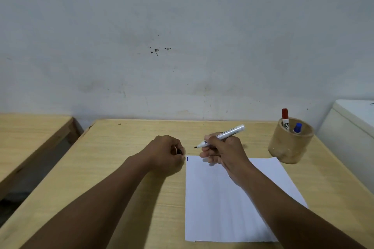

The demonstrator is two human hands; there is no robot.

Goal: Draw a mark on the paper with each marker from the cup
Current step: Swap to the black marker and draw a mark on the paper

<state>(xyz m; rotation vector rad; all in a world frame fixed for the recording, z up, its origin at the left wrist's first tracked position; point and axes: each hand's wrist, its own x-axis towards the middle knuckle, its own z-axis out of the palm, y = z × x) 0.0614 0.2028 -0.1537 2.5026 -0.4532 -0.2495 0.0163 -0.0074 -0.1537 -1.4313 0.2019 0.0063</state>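
Observation:
A white sheet of paper [214,204] lies on the wooden table [125,168], with a short blue mark [187,159] at its far left corner. My right hand [224,151] grips an uncapped black marker [222,135], its tip pointing left just above the paper's far edge. My left hand [168,152] is closed around the marker's black cap [179,151], beside the paper's corner. A wooden cup [289,143] at the right holds a red-capped marker [285,119] and a blue-capped marker [297,128].
A second wooden table [30,133] stands to the left across a gap. A white appliance [352,127] sits right of the cup. A grey wall runs behind the table.

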